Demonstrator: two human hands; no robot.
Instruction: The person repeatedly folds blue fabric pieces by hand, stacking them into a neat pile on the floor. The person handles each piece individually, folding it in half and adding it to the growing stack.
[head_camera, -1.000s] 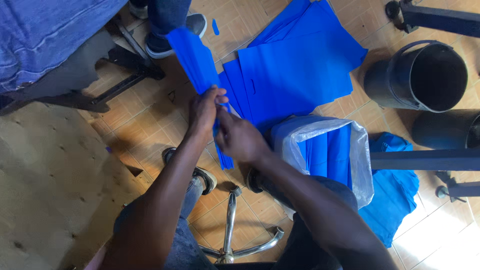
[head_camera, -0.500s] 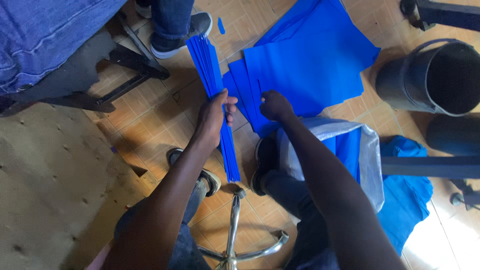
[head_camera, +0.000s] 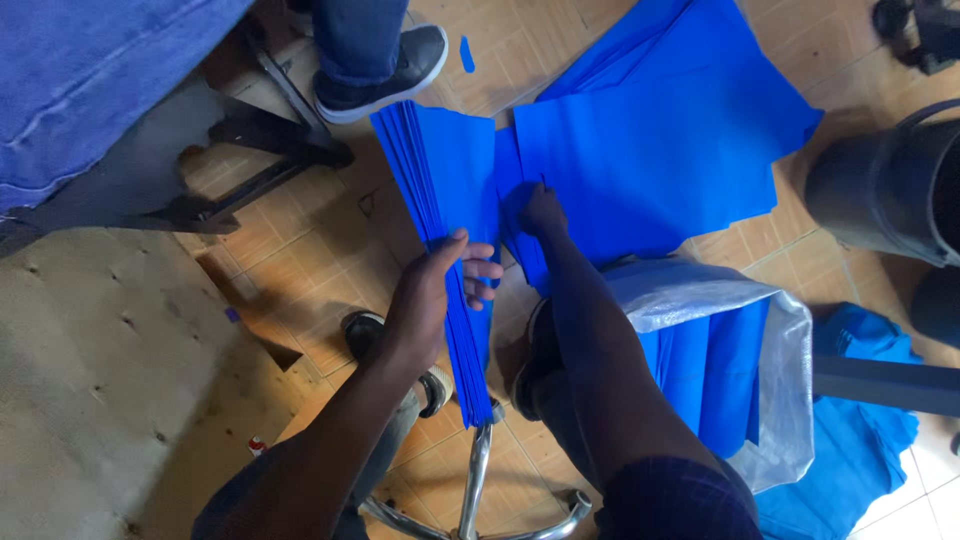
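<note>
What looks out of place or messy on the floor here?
A small blue scrap lies alone on the tiled floor beside a shoe, apart from the spread blue sheets. Nothing else stands out.

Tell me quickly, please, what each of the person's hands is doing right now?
Left hand: closed around a stack of blue sheets, holding it up.
Right hand: fingers reaching down onto the blue sheets on the floor; whether it grips one cannot be told.

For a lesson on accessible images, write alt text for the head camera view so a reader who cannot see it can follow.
Seen from above, a seated person's left hand grips a fanned stack of blue sheets, while the right hand reaches down to more blue sheets spread on the tiled floor. A clear plastic bag of blue sheets sits by the right arm, and another person's shoe shows at the top.
</note>
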